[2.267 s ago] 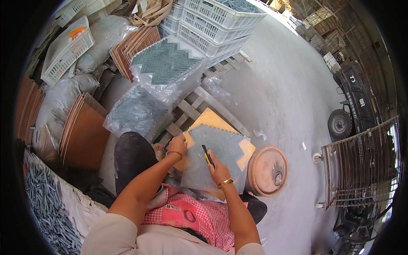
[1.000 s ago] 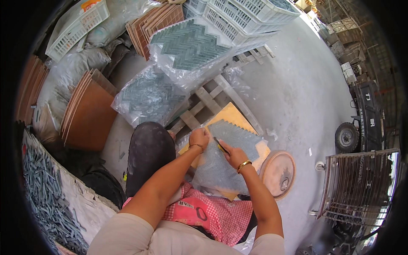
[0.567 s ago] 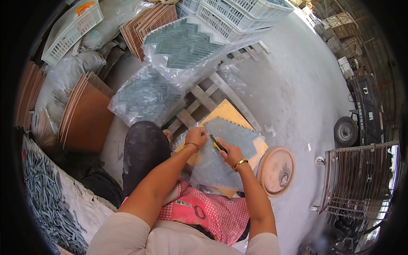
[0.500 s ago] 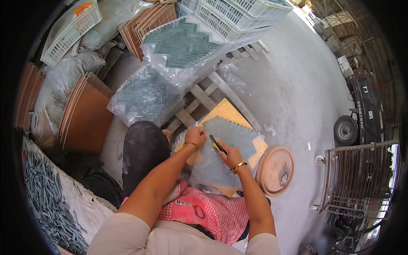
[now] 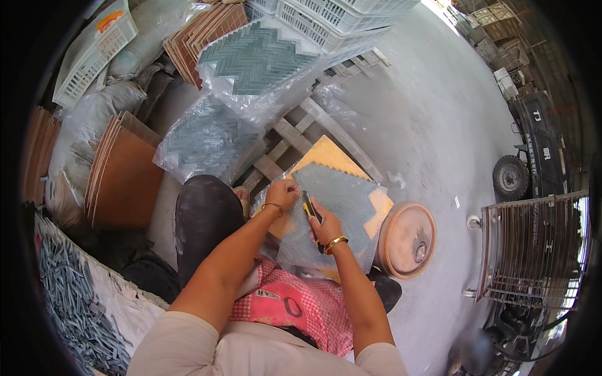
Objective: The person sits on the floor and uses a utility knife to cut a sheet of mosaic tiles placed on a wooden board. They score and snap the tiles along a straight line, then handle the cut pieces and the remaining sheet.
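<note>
A yellow-and-black utility knife point(image 5: 307, 205) is in my right hand point(image 5: 327, 225), its front end pointing away from me over a white mesh sheet point(image 5: 301, 247). Close by on the left, my left hand point(image 5: 284, 193) has its fingers pinched at the mesh's left edge. Grey-green tiles with a zigzag far edge appear to lie under the mesh, forming a tile sheet point(image 5: 342, 191). Beneath them is an orange-yellow board point(image 5: 324, 149), which sticks out at the far corner and on the right. The blade tip is too small to make out.
A round tan lidded bucket point(image 5: 404, 235) stands right of the board. Beyond lie a wooden pallet point(image 5: 291, 135) and herringbone tile sheets point(image 5: 260, 59) on plastic. White crates point(image 5: 338, 28) are stacked behind. Brown boards point(image 5: 125, 172) lean at left; loose tile strips point(image 5: 75, 294) fill the lower left.
The head view has shifted slightly. My right hand has drawn back a little toward me, and the knife now points more straight ahead. My left hand stays at the mesh's edge.
</note>
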Action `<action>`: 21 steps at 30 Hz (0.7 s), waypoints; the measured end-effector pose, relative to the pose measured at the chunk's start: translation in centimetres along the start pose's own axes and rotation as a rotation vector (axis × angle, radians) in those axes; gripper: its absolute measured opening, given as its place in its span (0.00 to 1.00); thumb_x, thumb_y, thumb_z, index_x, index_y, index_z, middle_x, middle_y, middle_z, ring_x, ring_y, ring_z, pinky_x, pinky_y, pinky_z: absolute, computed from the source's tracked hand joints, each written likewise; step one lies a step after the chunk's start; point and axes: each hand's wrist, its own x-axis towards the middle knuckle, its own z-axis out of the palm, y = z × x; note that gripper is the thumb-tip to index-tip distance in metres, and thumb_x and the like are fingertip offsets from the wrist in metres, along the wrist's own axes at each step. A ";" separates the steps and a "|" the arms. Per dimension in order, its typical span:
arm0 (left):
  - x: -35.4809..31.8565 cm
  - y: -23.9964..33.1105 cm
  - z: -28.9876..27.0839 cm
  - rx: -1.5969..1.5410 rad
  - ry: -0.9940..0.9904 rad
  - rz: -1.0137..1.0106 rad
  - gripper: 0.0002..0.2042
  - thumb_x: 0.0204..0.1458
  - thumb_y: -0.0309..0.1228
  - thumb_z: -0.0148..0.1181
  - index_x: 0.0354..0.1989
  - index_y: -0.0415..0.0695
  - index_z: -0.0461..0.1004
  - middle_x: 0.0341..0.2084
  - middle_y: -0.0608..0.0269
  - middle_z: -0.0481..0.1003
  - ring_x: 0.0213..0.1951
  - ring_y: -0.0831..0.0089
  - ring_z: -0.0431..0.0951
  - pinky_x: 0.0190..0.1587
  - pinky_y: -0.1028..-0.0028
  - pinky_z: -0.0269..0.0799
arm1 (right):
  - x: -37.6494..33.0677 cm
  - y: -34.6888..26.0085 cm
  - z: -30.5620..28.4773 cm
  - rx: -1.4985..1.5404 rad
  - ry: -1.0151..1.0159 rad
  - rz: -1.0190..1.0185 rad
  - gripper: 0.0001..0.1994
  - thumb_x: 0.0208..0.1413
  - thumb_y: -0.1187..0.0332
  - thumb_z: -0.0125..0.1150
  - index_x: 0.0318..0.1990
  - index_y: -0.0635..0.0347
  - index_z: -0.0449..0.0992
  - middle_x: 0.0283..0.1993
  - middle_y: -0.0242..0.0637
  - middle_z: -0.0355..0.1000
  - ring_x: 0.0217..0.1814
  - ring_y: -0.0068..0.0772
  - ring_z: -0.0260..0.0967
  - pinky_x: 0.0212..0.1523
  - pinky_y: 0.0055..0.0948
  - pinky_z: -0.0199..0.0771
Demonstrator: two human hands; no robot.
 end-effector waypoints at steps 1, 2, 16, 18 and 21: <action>0.2 -0.7 0.1 -0.015 0.010 -0.002 0.06 0.31 0.29 0.60 0.21 0.42 0.73 0.17 0.59 0.72 0.23 0.67 0.73 0.27 0.73 0.66 | 0.2 0.0 0.7 0.020 0.024 0.011 0.23 0.49 0.73 0.47 0.56 0.48 0.57 0.16 0.33 0.66 0.13 0.21 0.62 0.15 0.22 0.65; 0.2 -0.6 0.2 -0.021 0.007 0.004 0.06 0.32 0.28 0.59 0.21 0.41 0.73 0.17 0.60 0.72 0.22 0.71 0.72 0.26 0.75 0.66 | 0.4 0.1 1.2 0.038 0.050 0.015 0.24 0.49 0.74 0.48 0.56 0.48 0.57 0.16 0.33 0.66 0.12 0.20 0.62 0.15 0.21 0.65; 0.8 -1.0 -0.2 -0.148 -0.071 -0.032 0.04 0.33 0.23 0.60 0.19 0.37 0.73 0.15 0.65 0.73 0.20 0.81 0.70 0.25 0.81 0.66 | -1.5 1.1 4.6 0.054 0.117 0.016 0.25 0.49 0.74 0.45 0.57 0.50 0.54 0.16 0.40 0.66 0.13 0.27 0.65 0.16 0.27 0.67; 0.9 -0.9 -0.2 -0.212 -0.071 -0.029 0.04 0.33 0.23 0.60 0.19 0.37 0.73 0.16 0.65 0.72 0.21 0.81 0.70 0.25 0.81 0.65 | -0.9 0.5 4.8 0.083 0.117 0.046 0.25 0.49 0.74 0.44 0.58 0.49 0.53 0.16 0.35 0.66 0.13 0.23 0.64 0.16 0.23 0.67; 1.6 -1.6 -0.3 -0.248 -0.095 -0.054 0.05 0.33 0.23 0.60 0.19 0.36 0.72 0.17 0.65 0.72 0.21 0.82 0.70 0.26 0.81 0.65 | -0.3 0.6 5.8 0.096 0.172 0.001 0.25 0.49 0.74 0.44 0.58 0.50 0.53 0.16 0.35 0.65 0.13 0.23 0.64 0.16 0.24 0.67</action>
